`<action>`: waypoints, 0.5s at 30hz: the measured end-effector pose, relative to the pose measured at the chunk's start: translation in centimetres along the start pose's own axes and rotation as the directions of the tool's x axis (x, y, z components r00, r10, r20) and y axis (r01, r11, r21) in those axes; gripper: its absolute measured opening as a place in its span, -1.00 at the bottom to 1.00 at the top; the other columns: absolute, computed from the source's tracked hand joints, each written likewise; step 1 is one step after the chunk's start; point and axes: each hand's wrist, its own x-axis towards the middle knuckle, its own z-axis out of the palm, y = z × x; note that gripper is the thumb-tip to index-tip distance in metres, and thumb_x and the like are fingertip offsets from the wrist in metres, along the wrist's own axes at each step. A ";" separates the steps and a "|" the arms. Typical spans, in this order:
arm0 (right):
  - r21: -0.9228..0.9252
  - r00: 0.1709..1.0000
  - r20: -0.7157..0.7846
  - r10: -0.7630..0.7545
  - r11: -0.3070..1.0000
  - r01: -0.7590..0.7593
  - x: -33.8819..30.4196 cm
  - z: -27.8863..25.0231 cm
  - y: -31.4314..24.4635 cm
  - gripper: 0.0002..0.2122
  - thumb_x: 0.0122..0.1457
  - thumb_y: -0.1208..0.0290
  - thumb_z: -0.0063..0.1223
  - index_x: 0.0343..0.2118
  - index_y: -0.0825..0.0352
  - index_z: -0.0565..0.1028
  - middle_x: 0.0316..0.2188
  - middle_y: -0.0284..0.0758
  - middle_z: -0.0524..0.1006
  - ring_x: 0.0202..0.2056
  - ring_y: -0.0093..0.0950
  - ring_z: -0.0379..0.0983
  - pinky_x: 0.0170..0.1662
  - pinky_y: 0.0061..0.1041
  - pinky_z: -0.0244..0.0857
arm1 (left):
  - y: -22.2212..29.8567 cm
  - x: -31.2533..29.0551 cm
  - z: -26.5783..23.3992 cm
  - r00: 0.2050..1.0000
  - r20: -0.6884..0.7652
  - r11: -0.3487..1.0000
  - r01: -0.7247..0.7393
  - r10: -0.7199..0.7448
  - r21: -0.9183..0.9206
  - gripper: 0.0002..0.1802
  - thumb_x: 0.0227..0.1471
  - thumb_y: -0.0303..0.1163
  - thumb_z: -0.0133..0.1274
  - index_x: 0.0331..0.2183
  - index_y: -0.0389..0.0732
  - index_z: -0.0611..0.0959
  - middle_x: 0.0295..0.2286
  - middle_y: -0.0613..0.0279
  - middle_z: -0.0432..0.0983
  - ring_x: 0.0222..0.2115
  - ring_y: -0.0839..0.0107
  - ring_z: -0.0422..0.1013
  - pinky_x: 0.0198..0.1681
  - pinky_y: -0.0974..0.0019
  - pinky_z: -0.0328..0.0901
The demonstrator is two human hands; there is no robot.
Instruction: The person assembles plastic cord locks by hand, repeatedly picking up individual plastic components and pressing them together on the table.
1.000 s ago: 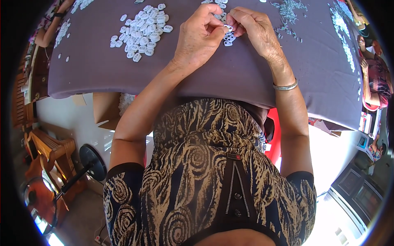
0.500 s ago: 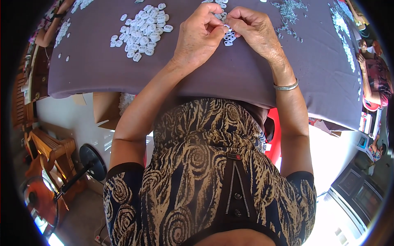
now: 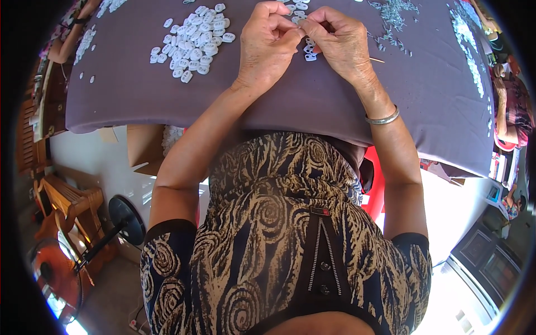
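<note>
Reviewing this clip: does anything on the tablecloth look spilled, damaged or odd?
Nothing looks damaged. One white oval piece lies apart from the white pile, and some slivers lie scattered beside the shiny heap. It seems like ordinary scatter rather than a spill.

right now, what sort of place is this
Probably a home or small workroom for handwork: a purple-grey cloth-covered table, a heap of small white oval pieces on it, and brown slatted wooden furniture at left.

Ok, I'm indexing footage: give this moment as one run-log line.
left hand: pinching, item unclear | right hand: pinching close by, thin stick beside it | white oval pieces: heaped leftward
</note>
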 end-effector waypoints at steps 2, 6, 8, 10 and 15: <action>-0.038 0.998 -0.005 0.057 0.998 -0.057 0.0 0.0 0.5 -0.87 0.18 0.40 0.10 -0.40 0.37 0.54 -0.58 -0.49 0.51 -0.58 -0.76 0.35 -0.52 -0.73 0.32 | 1.7 -0.2 0.8 0.946 -0.145 0.943 0.309 -0.291 0.123 -0.66 -0.03 -0.67 0.08 -0.17 -0.30 0.41 -0.50 0.32 0.46 -0.51 0.66 0.34 -0.43 0.55 0.29; -0.080 0.995 0.027 0.097 0.992 -0.094 0.1 -0.1 0.5 -0.87 0.17 0.41 0.12 -0.40 0.38 0.54 -0.58 -0.47 0.51 -0.59 -0.76 0.35 -0.55 -0.74 0.33 | 2.8 0.2 0.7 0.801 -0.279 0.769 0.592 -0.529 0.242 -0.67 -0.05 -0.60 0.12 -0.19 -0.35 0.44 -0.51 0.27 0.55 -0.51 0.62 0.41 -0.41 0.49 0.36; 0.013 0.992 0.057 0.113 0.993 -0.114 0.1 -0.3 0.1 -0.84 0.19 0.38 0.06 -0.40 0.38 0.54 -0.59 -0.46 0.48 -0.59 -0.74 0.36 -0.54 -0.72 0.33 | 2.6 0.2 0.4 0.828 -0.262 0.769 0.559 -0.496 0.310 -0.66 -0.06 -0.60 0.13 -0.18 -0.34 0.44 -0.51 0.26 0.55 -0.52 0.62 0.41 -0.40 0.49 0.37; 0.034 0.983 0.067 0.173 0.984 -0.176 0.2 -0.5 -0.5 -0.80 0.21 0.34 0.01 -0.41 0.38 0.53 -0.59 -0.44 0.46 -0.61 -0.71 0.35 -0.53 -0.70 0.34 | 2.5 0.1 0.2 0.850 -0.245 0.763 0.527 -0.467 0.375 -0.64 -0.06 -0.59 0.13 -0.17 -0.34 0.43 -0.51 0.26 0.55 -0.52 0.61 0.41 -0.39 0.49 0.37; 0.195 0.958 0.095 0.269 0.939 -0.283 0.5 -0.9 -0.7 -0.66 0.22 0.18 -0.12 -0.44 0.41 0.52 -0.60 -0.38 0.42 -0.62 -0.62 0.34 -0.53 -0.63 0.35 | 2.7 0.4 0.2 0.850 -0.200 0.746 0.524 -0.487 0.411 -0.64 -0.06 -0.58 0.14 -0.17 -0.33 0.44 -0.51 0.25 0.55 -0.51 0.59 0.43 -0.38 0.47 0.36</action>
